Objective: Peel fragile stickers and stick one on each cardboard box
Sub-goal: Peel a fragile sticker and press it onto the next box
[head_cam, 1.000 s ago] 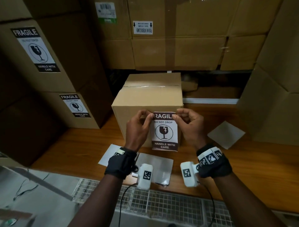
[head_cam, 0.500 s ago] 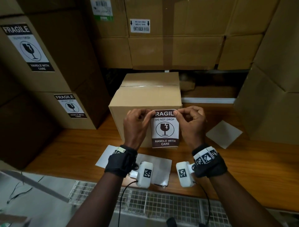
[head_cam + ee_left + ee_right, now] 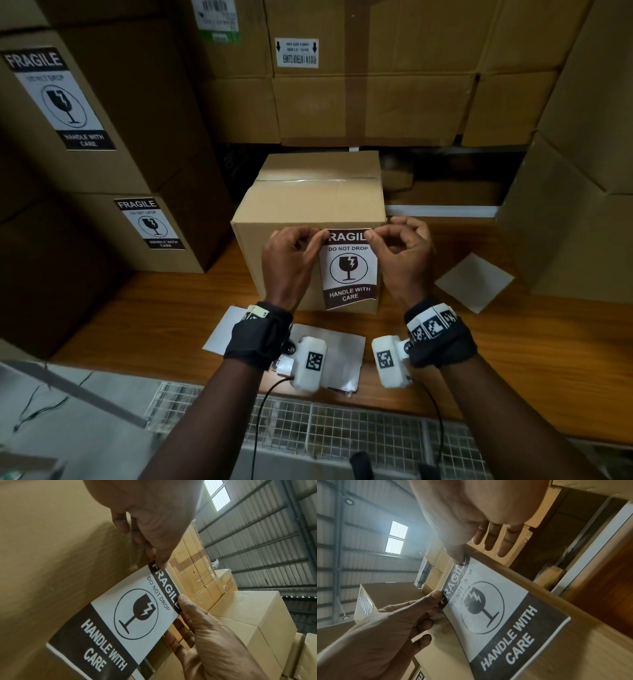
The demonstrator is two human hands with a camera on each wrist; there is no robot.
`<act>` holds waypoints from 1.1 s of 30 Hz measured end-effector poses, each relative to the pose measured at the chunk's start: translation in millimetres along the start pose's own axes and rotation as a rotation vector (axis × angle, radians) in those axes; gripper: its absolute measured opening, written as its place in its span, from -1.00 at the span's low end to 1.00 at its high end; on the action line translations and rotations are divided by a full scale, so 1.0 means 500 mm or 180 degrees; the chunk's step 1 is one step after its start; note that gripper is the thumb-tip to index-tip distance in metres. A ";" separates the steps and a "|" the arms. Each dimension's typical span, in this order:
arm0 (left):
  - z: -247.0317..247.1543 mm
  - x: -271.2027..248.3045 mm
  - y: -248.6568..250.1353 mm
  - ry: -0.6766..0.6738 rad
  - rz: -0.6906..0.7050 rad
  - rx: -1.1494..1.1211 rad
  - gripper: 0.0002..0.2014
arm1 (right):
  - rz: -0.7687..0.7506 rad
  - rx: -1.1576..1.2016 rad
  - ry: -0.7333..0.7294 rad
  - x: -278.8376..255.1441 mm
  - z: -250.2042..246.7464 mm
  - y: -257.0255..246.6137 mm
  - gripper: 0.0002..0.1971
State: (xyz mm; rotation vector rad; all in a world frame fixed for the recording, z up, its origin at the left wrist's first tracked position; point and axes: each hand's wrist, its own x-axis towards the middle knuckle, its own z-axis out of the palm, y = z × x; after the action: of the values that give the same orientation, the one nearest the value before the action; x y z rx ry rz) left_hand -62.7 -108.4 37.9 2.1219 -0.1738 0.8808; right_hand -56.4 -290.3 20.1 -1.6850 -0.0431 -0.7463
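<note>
Pinching the fragile sticker [image 3: 349,269] by its top corners against the near face of the cardboard box [image 3: 310,209], the left hand [image 3: 289,265] and right hand [image 3: 404,260] risk creasing it if one side sticks first.

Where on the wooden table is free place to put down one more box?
Bare wood lies on the table right of the hands, before the white sheet. Left, between the stickered stack and the backing papers, also free. The middle, around the box, is crowded.
</note>
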 end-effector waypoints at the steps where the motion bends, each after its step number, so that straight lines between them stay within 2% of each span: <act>1: 0.000 0.000 0.001 0.0012 -0.0017 0.0013 -0.86 | -0.0012 -0.0016 -0.0001 0.000 0.001 0.001 -0.88; 6: 0.006 0.000 -0.004 0.0030 -0.0047 0.0166 -0.87 | -0.0061 -0.0103 0.0071 0.002 0.012 0.008 -0.89; 11: 0.015 -0.001 0.002 0.0360 -0.0295 0.0847 -0.79 | -0.0083 -0.0107 0.0080 0.001 0.017 0.008 -0.87; 13: 0.012 0.001 0.004 0.0374 -0.0181 0.0960 -0.81 | -0.0090 -0.0132 0.0107 0.003 0.018 0.008 -0.86; 17: 0.012 0.006 -0.009 0.0120 -0.0023 0.0776 -0.85 | -0.0155 -0.0204 0.0135 0.005 0.018 0.011 -0.86; 21: 0.013 0.011 -0.012 0.0147 -0.0076 0.0608 -0.85 | -0.0131 -0.0137 0.0163 0.004 0.015 0.011 -0.78; 23: 0.013 0.020 -0.022 0.0141 -0.0060 0.0438 -0.79 | -0.0009 -0.0020 0.0095 0.005 0.011 0.010 -0.75; 25: 0.012 0.031 -0.040 0.0109 -0.0051 0.0261 -0.68 | -0.0033 0.0034 -0.0065 0.010 0.008 0.010 -0.60; 28: 0.010 0.038 -0.055 -0.0008 0.0130 0.0392 -0.53 | -0.0234 -0.0282 -0.0304 0.018 0.008 0.010 -0.35; 33: 0.006 0.032 -0.048 -0.0012 0.0279 0.0565 -0.63 | -0.0447 -0.0551 -0.0081 0.021 0.038 0.012 -0.23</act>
State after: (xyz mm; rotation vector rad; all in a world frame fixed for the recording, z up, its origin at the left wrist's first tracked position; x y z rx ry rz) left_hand -39.3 -92.1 31.8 2.2950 -0.1983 0.9747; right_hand -37.0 -278.8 19.1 -1.8708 -0.1186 -0.8535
